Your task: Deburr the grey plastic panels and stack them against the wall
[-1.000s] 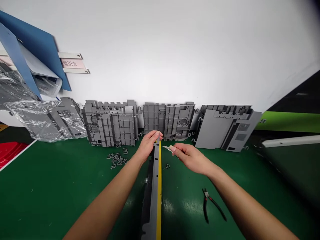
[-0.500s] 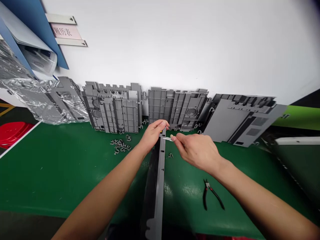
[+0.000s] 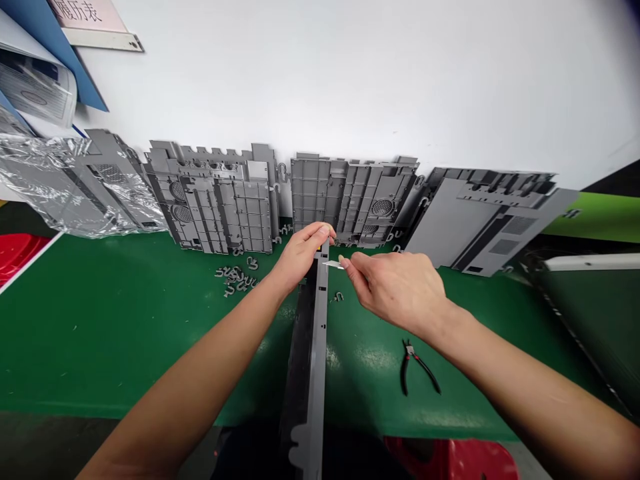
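Observation:
My left hand (image 3: 303,257) is closed around the far end of a grey plastic panel (image 3: 317,360), which stands on edge and points back toward me. A row of small slots runs along its narrow edge. In my right hand (image 3: 400,287) is a thin blade (image 3: 333,265), pinched between thumb and curled fingers; its handle is hidden in the palm. The blade's tip lies at the panel's edge, close to my left hand. Just right of the panel, a small grey U-shaped plastic piece (image 3: 339,297) rests on the green table (image 3: 125,347).
Grey ribbed panels (image 3: 355,200) lean against the white wall, with a smooth one (image 3: 480,223) at right and a plastic-wrapped one (image 3: 85,187) at left. Several U-shaped pieces (image 3: 237,277) lie in a pile. Black-handled cutting pliers (image 3: 413,363) lie at right. A red stool (image 3: 475,460) stands below.
The view has tilted down slightly, so the panels and table appear higher in it and more of the red stool shows. Both hands keep nearly the same hold and place on the panel.

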Demonstrator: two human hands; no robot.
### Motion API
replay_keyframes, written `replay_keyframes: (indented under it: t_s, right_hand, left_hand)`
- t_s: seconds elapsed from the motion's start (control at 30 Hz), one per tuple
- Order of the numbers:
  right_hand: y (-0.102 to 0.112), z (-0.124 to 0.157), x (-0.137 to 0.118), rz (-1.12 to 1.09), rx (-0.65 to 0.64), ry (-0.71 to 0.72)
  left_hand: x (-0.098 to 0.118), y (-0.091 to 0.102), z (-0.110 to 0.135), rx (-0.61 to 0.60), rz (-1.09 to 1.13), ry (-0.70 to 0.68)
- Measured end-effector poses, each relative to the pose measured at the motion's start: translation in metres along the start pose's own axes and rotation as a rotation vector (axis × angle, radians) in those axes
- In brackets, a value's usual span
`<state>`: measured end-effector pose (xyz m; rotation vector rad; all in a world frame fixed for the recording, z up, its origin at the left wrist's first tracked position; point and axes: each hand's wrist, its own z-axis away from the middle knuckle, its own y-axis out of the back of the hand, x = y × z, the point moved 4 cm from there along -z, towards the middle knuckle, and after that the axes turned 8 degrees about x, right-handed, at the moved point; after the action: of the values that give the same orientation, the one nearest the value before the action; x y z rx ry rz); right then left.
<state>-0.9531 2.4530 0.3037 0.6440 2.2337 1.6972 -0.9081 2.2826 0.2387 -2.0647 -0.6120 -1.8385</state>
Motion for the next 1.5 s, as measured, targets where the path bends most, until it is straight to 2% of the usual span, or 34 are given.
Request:
replay_keyframes:
  t_s: [0.2, 0.37, 0.47, 0.7, 1.13, 1.5]
  right_hand:
    - [0.007, 0.013, -0.014, -0.026, -0.034, 0.057]
    - [0.012, 0.005, -0.006, -0.019, -0.083, -0.054]
    - [0.012, -0.001, -0.002, 0.019, -0.099, -0.073]
    - [0.011, 0.001, -0.004, 0.128, -0.061, -0.028]
    - [0.016, 0.001, -0.004, 0.178, -0.088, 0.036]
    - [0.018, 0.001, -0.006, 0.193, -0.093, 0.021]
  left_hand:
    - [-0.002, 0.005, 0.0, 0.024, 0.044, 0.04]
    - [0.002, 0.0, 0.0, 0.011, 0.007, 0.026]
    - [0.004, -0.002, 0.0, 0.005, 0.018, 0.014]
    - [-0.002, -0.001, -0.001, 0.002, 0.039, 0.017]
    - [-0.002, -0.003, -0.002, 0.002, 0.035, 0.003]
    - [0.001, -0.004, -0.001, 0.005, 0.02, 0.005]
